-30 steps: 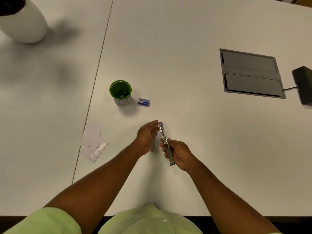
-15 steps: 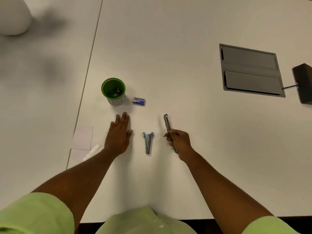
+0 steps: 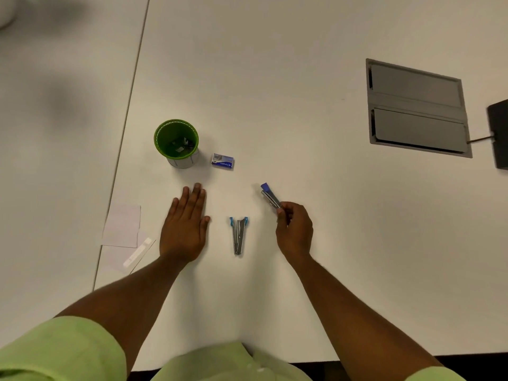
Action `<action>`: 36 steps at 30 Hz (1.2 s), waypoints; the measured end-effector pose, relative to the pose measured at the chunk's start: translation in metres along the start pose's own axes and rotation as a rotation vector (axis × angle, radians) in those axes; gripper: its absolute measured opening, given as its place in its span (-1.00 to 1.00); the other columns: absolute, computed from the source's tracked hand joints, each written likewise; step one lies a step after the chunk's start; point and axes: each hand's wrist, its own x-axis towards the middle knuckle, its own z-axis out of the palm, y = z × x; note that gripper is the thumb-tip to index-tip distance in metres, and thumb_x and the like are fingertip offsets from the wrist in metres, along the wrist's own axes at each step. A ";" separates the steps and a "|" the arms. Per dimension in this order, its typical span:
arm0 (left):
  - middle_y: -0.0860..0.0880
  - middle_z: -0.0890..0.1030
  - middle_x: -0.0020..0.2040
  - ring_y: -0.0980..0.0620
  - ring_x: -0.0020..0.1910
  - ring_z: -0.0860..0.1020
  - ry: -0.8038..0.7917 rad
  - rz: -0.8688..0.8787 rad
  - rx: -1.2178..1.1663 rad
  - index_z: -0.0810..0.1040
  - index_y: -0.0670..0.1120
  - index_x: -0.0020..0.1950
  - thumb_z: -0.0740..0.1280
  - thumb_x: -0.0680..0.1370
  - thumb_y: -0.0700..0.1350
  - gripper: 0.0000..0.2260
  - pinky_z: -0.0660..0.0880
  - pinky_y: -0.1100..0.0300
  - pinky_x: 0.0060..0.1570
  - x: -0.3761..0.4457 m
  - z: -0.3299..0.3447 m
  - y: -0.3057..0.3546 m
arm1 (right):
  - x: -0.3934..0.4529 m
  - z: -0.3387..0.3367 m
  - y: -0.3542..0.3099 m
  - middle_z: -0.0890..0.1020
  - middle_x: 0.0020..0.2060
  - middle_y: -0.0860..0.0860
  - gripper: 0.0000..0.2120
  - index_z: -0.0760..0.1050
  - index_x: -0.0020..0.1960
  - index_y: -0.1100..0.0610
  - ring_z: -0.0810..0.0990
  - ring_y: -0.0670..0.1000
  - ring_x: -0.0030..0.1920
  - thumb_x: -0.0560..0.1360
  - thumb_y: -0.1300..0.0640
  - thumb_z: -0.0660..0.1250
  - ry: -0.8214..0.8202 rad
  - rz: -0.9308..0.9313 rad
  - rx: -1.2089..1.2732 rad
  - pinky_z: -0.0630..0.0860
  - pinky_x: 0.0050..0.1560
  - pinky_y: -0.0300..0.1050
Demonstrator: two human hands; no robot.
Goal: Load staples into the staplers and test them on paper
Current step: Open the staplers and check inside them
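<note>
fingers (image 3: 283,213) of the right hand (image 3: 295,232) are pinched around a blue-tipped stapler (image 3: 270,195), held raised and angled away, likely so it can be loaded, while the left hand (image 3: 184,229) is laid flat and empty on the table (image 3: 275,78). a second stapler (image 3: 238,235) is left between the hands. a staple box (image 3: 223,161), green cup (image 3: 176,143) and paper slips (image 3: 122,229) are set nearby, and nothing is blocked.

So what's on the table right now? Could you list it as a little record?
left hand: flat on table, empty
right hand: holding blue-tipped stapler
second stapler: lying open between the hands
staple box: beside green cup
paper slips: left of left hand
table: white
</note>
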 end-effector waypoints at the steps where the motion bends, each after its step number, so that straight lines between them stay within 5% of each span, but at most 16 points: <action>1: 0.03 -0.07 0.67 -0.01 0.65 -0.09 0.003 0.000 0.001 -0.06 -0.04 0.66 0.00 0.68 0.06 -0.43 -0.02 0.01 0.60 0.000 0.000 0.000 | 0.000 0.000 0.000 0.63 -0.03 -0.08 -0.91 0.55 0.10 0.04 0.61 -0.06 -0.09 0.60 0.12 0.34 0.003 -0.029 -0.018 0.60 -0.01 -0.10; 21: 0.03 -0.09 0.67 0.01 0.65 -0.12 -0.006 -0.006 0.003 -0.08 -0.04 0.66 -0.01 0.68 0.07 -0.43 -0.03 0.00 0.60 0.000 0.002 -0.001 | -0.004 -0.005 0.007 0.56 0.02 -0.03 -0.85 0.54 0.13 0.09 0.56 0.04 0.01 0.56 0.20 0.37 0.001 -0.222 -0.210 0.56 0.00 0.00; 26: 0.02 -0.07 0.67 0.00 0.65 -0.10 -0.005 -0.005 -0.008 -0.06 -0.05 0.66 0.00 0.68 0.06 -0.43 -0.02 0.00 0.60 0.001 0.003 -0.001 | 0.002 -0.002 -0.003 0.55 0.03 -0.04 -0.89 0.52 0.14 0.11 0.57 0.00 0.02 0.63 0.15 0.29 0.073 -0.093 -0.038 0.55 0.04 -0.12; 31: 0.03 -0.10 0.67 0.00 0.65 -0.12 -0.023 -0.011 0.001 -0.09 -0.04 0.66 -0.02 0.68 0.07 -0.43 -0.01 -0.01 0.60 0.001 0.001 -0.001 | 0.007 -0.003 -0.007 0.61 -0.07 -0.06 -0.84 0.55 0.11 0.10 0.58 -0.03 -0.08 0.66 0.12 0.20 0.014 0.241 0.187 0.54 0.07 -0.06; 36: 0.03 -0.10 0.67 0.01 0.64 -0.14 -0.046 -0.021 0.000 -0.08 -0.04 0.66 -0.05 0.68 0.08 -0.43 -0.03 0.00 0.60 0.001 -0.004 0.002 | 0.010 -0.014 -0.010 0.62 -0.22 0.05 -0.77 0.59 0.04 0.18 0.59 0.01 -0.29 0.67 0.17 0.17 -0.115 0.490 0.504 0.59 -0.18 -0.07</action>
